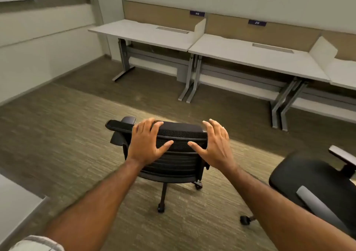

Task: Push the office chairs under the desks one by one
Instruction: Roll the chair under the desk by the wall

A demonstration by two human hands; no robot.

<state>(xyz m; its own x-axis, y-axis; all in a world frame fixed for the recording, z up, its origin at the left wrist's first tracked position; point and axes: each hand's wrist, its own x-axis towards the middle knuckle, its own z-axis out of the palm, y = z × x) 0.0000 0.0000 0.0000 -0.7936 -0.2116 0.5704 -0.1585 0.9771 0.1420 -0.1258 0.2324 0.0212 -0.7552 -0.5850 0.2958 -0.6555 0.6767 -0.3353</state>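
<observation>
A black mesh office chair (179, 154) stands on the carpet in front of me with its back toward me, well short of the desks. My left hand (146, 143) lies on the top left of the backrest, fingers spread over the top edge and thumb on the mesh. My right hand (213, 145) is at the top right corner, fingers straight and apart, thumb touching the mesh. Ahead stand two white desks: the left desk (138, 33) labelled 212 and the right desk (240, 52) labelled 213. Nothing stands under either.
A second black chair (312, 177) stands close at my right, its armrest raised. A third desk (344, 73) continues the row at the far right. Another desk corner (15, 208) juts in at lower left. A wall runs along the left.
</observation>
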